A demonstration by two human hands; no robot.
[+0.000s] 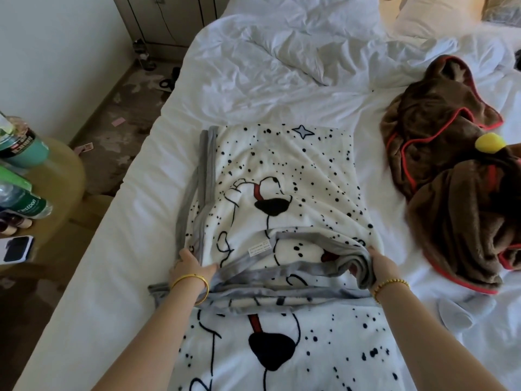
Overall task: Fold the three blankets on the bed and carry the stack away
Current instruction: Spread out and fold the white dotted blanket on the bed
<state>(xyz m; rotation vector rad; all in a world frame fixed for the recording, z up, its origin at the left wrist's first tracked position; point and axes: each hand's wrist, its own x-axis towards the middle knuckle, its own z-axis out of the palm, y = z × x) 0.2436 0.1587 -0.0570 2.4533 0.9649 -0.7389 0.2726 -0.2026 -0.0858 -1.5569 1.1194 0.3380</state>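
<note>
Spotted blanket (282, 187): white fleece with black dots and grey binding, lying at the centre of the frame on the bed (135, 221), part-folded, its near end trailing toward the bottom edge. Left hand (190, 265) is pinching the grey border at the blanket's lower left corner, fingers closed on the cloth. Right hand (380, 263) is gripping a bunched roll of the border at the lower right, fingers curled round it. Brown blanket (451, 170): red-edged, lying crumpled and unfolded at the right of the frame, well apart from the spotted one. A third blanket is not clearly showing. Handling, as judged: soft, limp, fairly light, plush and likely to slide on itself; best taken by the bound corners, both hands lifting together so the fold is staying square. Side surface (64, 176) with bottles sitting at the left edge.
</note>
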